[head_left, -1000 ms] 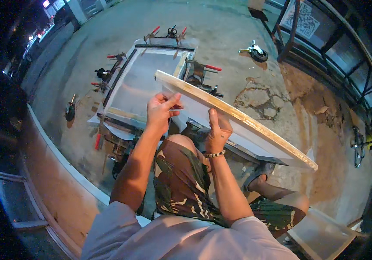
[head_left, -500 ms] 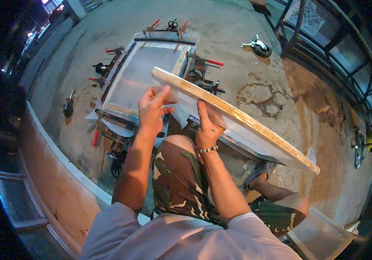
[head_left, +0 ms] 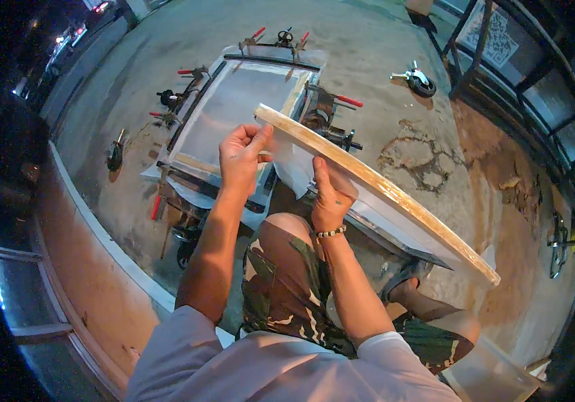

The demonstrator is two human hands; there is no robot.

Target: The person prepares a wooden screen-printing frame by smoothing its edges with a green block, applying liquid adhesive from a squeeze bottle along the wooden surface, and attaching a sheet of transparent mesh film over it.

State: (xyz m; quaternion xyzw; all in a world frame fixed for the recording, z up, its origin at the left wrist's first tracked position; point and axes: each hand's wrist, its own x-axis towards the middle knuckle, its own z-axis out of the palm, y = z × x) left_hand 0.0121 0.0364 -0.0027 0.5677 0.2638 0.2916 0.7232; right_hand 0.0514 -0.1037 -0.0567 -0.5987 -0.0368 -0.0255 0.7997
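A wooden-framed screen [head_left: 382, 189] with pale, translucent mesh stands tilted on edge before me, its bare wooden side slanting from upper left to lower right. My right hand [head_left: 333, 204] grips it below that side, thumb up against the mesh and the other fingers partly hidden. Near the upper left corner my left hand [head_left: 239, 161] is closed in a pinch at the mesh; exactly what lies between the fingertips is blurred. Beyond my hands, a larger clamped frame [head_left: 273, 61] lies low over the floor, with a whitish sheet inside it.
Several red-handled clamps [head_left: 349, 101] ring the larger frame. Loose caster wheels [head_left: 421, 85] lie on the concrete floor [head_left: 361, 40], left and right. A low wall [head_left: 100, 234] runs along the left; a dark metal rack [head_left: 522, 74] stands at the right. Another framed panel [head_left: 495, 378] is at lower right.
The view has shifted slightly, so the surroundings sit further right. My left fingers have moved closer to the wooden side near its corner. My right hand keeps its grip.
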